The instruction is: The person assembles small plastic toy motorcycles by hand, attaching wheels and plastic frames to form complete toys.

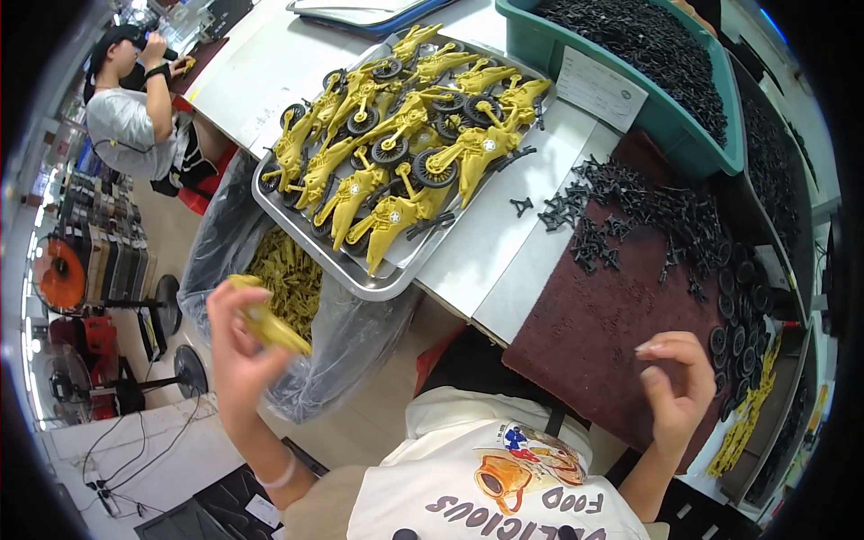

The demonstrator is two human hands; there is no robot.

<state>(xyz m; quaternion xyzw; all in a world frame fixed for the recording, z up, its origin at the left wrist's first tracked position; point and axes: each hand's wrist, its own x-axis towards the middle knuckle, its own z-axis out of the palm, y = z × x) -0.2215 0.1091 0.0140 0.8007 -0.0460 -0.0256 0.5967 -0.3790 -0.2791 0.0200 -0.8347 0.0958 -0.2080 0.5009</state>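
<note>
left hand (241, 337): fingers closed round blurred yellow part (281, 331) | part: over plastic bag (355, 351) of yellow pieces (281, 270) | right hand (677, 382): half-curled, nothing visible held, by maroon mat (576, 315) | tip: pinch lightly, avoid snagging film

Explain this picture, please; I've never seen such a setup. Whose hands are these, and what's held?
There's no machine: these are a person's bare hands, seen by a fisheye camera on that person's head, looking down, so edges bend. The left hand holds a blurred yellow plastic piece near a translucent plastic bag of yellow parts. The right hand, loosely curled, seems empty over a dark red mat. The white table bears a shiny metal tray of yellow toy motorbikes; small black parts and round black wheels lie to its right.
</note>
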